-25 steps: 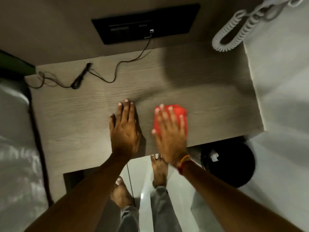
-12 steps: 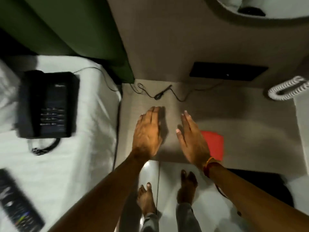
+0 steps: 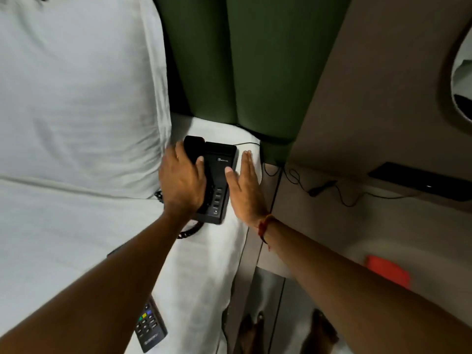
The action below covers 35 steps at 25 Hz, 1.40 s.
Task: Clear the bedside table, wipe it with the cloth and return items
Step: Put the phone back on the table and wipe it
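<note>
A black desk telephone (image 3: 220, 172) lies on the white bed sheet (image 3: 63, 238), close to the bed's right edge. My left hand (image 3: 182, 185) covers its left side, fingers curled over the handset. My right hand (image 3: 245, 190) is flat against the phone's right edge, fingers straight and thumb resting on the phone's top. The red cloth (image 3: 388, 272) lies by itself on the wooden bedside table (image 3: 332, 226) at the right, partly behind my right forearm. A black remote control (image 3: 149, 328) lies on the sheet at the lower left, under my left forearm.
A white pillow (image 3: 76, 85) fills the upper left, next to the green padded headboard (image 3: 242, 60). A thin black cable (image 3: 319, 191) trails across the table's back from a black wall panel (image 3: 421, 180). My bare feet (image 3: 255, 330) stand on the floor between bed and table.
My view swung left from the table to the bed. My right hand came off the red cloth, which stays on the table. Both hands moved over to the telephone on the bed.
</note>
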Available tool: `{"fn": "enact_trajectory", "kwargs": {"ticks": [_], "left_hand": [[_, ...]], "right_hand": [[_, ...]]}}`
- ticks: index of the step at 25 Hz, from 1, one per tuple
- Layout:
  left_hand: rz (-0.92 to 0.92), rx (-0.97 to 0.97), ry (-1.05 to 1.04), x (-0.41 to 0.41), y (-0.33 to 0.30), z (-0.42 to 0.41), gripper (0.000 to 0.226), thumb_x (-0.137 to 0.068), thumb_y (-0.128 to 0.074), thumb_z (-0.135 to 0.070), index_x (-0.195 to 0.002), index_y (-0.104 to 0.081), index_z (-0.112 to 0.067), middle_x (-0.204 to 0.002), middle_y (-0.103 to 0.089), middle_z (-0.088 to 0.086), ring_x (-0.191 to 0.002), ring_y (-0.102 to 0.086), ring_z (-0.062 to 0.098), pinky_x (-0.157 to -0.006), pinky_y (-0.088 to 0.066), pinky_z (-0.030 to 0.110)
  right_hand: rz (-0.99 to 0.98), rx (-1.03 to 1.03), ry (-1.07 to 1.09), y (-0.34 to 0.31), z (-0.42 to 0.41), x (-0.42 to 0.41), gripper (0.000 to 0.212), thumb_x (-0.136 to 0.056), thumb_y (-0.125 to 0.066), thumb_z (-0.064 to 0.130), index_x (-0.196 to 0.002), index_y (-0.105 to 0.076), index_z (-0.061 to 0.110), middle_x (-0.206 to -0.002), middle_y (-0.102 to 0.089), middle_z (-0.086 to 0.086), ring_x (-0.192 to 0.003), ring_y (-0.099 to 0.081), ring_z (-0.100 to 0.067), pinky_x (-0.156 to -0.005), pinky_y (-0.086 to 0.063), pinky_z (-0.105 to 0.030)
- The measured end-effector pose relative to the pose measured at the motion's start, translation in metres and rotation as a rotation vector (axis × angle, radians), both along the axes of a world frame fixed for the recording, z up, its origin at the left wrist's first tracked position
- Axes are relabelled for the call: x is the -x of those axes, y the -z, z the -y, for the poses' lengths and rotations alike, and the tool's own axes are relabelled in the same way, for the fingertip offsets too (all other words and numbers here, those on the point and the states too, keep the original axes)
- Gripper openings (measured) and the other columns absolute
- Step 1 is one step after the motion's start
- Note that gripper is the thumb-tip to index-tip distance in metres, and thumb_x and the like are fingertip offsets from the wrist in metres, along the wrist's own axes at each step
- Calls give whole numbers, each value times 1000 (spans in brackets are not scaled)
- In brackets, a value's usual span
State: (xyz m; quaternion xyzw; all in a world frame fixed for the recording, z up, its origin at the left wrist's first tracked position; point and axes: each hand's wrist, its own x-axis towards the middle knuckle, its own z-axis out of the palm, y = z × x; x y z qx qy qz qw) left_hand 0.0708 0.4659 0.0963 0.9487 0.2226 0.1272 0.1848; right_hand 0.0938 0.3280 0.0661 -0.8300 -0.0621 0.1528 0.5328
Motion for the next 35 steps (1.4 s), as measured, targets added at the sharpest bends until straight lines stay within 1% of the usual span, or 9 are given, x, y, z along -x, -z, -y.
{"fn": "enact_trajectory", "kwargs": {"ticks": [3, 6, 11, 14, 17, 22, 29, 31, 35], "left_hand": [[-130, 364, -109, 5, 7, -26, 54, -104, -47, -50, -130, -53, -3, -129, -63, 23, -120, -60, 42, -99, -48, 46], [-145, 482, -167, 0, 8, -30, 54, -98, -54, -58, -118, -61, -8, -117, -70, 18, -109, -65, 39, -90, -50, 42], [-44, 418, -138, 1, 10, -11, 54, -97, -56, -57, -108, -65, -5, -99, -71, 11, -96, -67, 35, -81, -53, 39], [3, 362, -101, -3, 7, 26, 54, -98, -54, -57, -107, -63, -5, -102, -70, 16, -93, -65, 35, -81, -52, 40], [0, 325, -19, -12, 9, 78, 57, -97, -51, -60, -108, -63, -5, -103, -69, 15, -93, -65, 34, -82, -55, 44], [-113, 270, 106, -7, 36, 167, 66, -98, -48, -64, -121, -60, -4, -111, -69, 18, -102, -67, 35, -89, -57, 45], [-431, 204, 123, 40, 108, 214, 96, -74, -11, -93, -109, -55, -16, -92, -70, 9, -76, -73, 23, -65, -65, 41], [-462, 208, 125, 31, 128, 221, 105, -70, -4, -96, -113, -56, -16, -96, -71, 9, -79, -73, 23, -68, -65, 41], [-443, 279, 118, -1, 152, 251, 86, -91, -31, -79, -139, -47, -10, -127, -64, 16, -112, -67, 31, -91, -60, 48]], "right_hand": [[-57, -32, 35, 8, -30, 1, 72, -107, -40, 38, -162, 0, 12, -172, 0, -3, -158, 1, -13, -121, 0, -19], [-83, -35, 58, 14, -38, 4, 73, -107, -41, 33, -162, 2, 13, -171, 1, -3, -158, 2, -17, -123, 3, -23], [-117, -219, 153, -2, -30, 4, 77, -104, -48, 26, -162, 0, 15, -171, -3, -1, -158, -5, -14, -129, -7, -32], [-92, -245, 234, -6, 2, -3, 82, -95, -50, 38, -162, -6, 22, -170, -17, 1, -155, -20, -14, -127, -21, -43], [-97, -261, 299, 2, 56, -2, 89, -90, -52, 50, -162, -4, 28, -169, -17, 4, -155, -21, -12, -127, -23, -45], [-124, -329, 394, 38, 150, 13, 85, -91, -61, 47, -159, -11, 38, -163, -35, 1, -149, -37, -18, -121, -32, -53], [-388, -274, 424, 112, 204, 70, 93, -77, -66, 73, -148, -7, 66, -166, -26, 6, -149, -36, -23, -118, -36, -58], [-383, -251, 427, 123, 214, 61, 93, -82, -64, 63, -152, -3, 58, -168, -20, 5, -151, -31, -21, -120, -34, -55], [-350, -195, 417, 144, 237, 27, 97, -89, -61, 52, -161, 1, 33, -171, -7, 4, -157, -12, -14, -129, -15, -44]]}}
